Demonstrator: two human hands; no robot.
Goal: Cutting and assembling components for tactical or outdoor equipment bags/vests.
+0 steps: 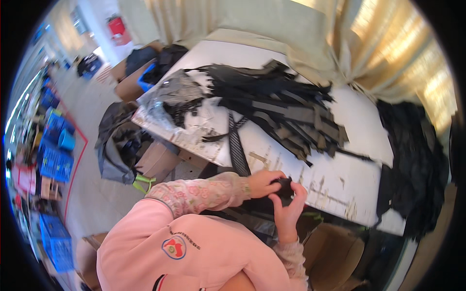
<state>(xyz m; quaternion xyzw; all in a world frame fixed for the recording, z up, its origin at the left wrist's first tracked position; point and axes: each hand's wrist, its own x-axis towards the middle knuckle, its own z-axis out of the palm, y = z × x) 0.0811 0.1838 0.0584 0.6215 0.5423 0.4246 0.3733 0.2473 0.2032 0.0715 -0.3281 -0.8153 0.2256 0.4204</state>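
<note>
Beige curtains (310, 34) hang behind a white worktable (340, 184) with a scuffed, chipped near edge, seen from the head camera, the only view.

Both hands meet just in front of that near edge. The left hand (262, 183) comes in from the left on a pink floral sleeve (199, 191), its fingers (275, 177) curled closed over the top of a small black piece (284, 188). The right hand (290, 206) rises from below, fingers (298, 191) bent around the same piece from the right side and underneath (how tightly they press, I cannot tell). So the piece sits pinched between the two sets of fingertips, partly hidden by them, and its exact shape cannot be made out.

Just beyond the left fingers a black mesh strap (238, 145) runs up across the table. Farther beyond the fingertips lies a wide heap of black strips (286, 106), with a clear plastic bag (167, 97) of dark parts off to its left. Well to the right of the right fingers a mound of black fabric (412, 165) drapes over the table's end. Below the hands sits an open cardboard box (335, 257).
</note>
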